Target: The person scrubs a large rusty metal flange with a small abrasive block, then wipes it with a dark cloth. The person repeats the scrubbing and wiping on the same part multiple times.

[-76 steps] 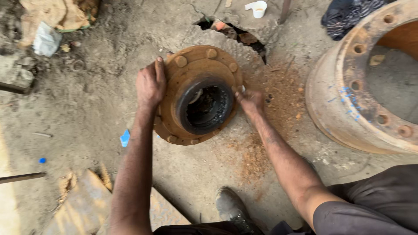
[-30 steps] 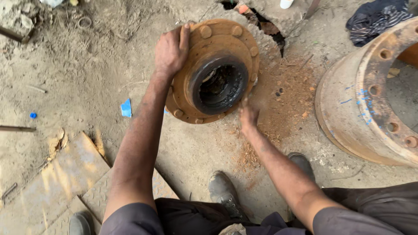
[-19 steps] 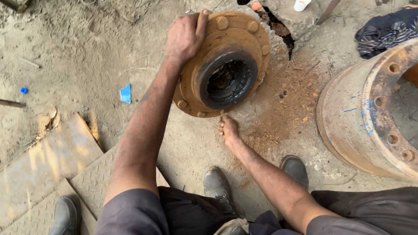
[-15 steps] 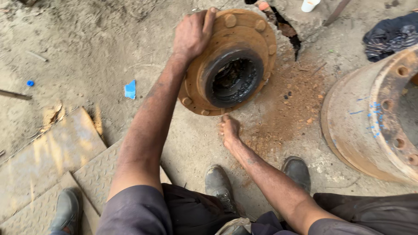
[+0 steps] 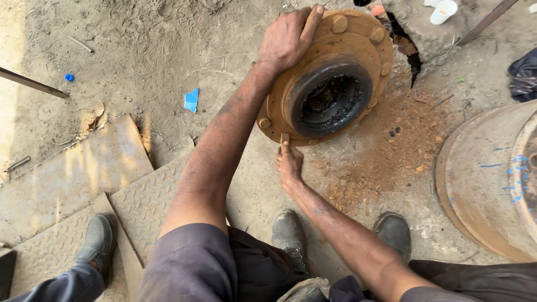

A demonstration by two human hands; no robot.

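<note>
Head view: left hand (image 5: pixel 288 39) grasps the rusty wheel hub's (image 5: pixel 330 78) rim; right hand (image 5: pixel 290 165) fingertips pinch its lower edge.

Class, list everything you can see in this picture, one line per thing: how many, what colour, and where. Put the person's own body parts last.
wheel hub: 1, rusty orange with a dark greasy bore, upper middle, tilted on the ground
brake drum: 1, rusty, blue marks, right edge
rust powder: 1 patch, orange, between hub and drum
metal plates: several, grey, lower left
blue scrap: 1, left of the hub
blue cap: 1, upper left
white cup: 1, top right
dark cloth: 1, right edge
other person's shoe: 1, black, lower left
own shoes: 2, grey, bottom middle
left hand: grips the hub's top rim
right hand: fingertips at the hub's lower edge
</note>
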